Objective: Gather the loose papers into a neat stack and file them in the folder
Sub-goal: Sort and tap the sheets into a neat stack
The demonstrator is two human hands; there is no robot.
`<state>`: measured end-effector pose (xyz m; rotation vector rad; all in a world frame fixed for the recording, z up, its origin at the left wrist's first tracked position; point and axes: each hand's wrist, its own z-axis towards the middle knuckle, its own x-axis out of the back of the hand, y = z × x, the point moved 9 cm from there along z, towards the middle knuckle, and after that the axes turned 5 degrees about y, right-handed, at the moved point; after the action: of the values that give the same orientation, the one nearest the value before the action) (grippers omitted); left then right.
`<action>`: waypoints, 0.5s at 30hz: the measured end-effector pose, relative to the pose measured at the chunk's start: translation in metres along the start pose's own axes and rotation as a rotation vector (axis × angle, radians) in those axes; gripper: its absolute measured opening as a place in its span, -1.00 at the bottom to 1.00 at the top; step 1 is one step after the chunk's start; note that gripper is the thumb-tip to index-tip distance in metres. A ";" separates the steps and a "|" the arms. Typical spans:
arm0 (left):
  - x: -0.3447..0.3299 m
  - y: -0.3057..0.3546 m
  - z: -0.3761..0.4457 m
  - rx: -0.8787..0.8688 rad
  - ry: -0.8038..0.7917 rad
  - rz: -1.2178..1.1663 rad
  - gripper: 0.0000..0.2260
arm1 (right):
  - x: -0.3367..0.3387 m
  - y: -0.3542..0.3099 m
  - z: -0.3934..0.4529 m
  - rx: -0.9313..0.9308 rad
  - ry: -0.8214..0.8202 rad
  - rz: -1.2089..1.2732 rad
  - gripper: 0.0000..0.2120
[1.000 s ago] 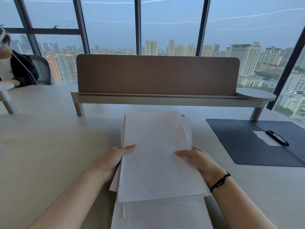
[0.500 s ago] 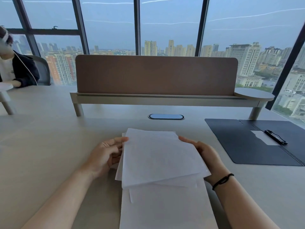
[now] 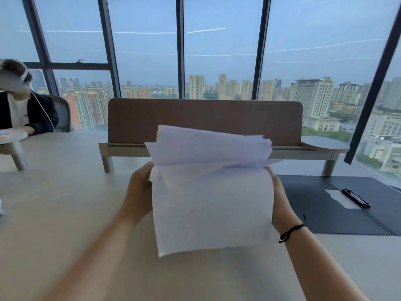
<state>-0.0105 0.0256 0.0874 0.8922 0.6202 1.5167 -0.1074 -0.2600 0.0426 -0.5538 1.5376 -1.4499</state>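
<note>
Both hands, left hand [image 3: 138, 187] and right hand [image 3: 280, 200], grasping papers [image 3: 212, 209] upright above bench [image 3: 54, 213], folder [image 3: 321, 205] lying open at 3 o'clock

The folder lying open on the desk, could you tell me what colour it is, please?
Black folder, best seen in the head view.

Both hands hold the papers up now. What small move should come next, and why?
Probably tap the papers on the table to square them: the left hand and right hand hold them upright, top edges fanned and uneven.
</note>
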 end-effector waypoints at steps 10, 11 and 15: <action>-0.010 0.087 0.029 -0.138 0.036 -0.046 -0.93 | -0.041 -0.110 -0.018 0.424 0.064 -0.221 -0.87; -0.010 0.090 0.026 -0.136 0.038 -0.041 -0.93 | -0.040 -0.110 -0.018 0.427 0.063 -0.228 -0.86; -0.009 0.084 0.012 -0.111 0.062 -0.052 -0.87 | -0.035 -0.097 -0.022 0.391 0.050 -0.225 -0.84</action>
<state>-0.0482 0.0028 0.1601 0.7411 0.5936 1.5216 -0.1347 -0.2388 0.1420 -0.4660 1.2102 -1.8924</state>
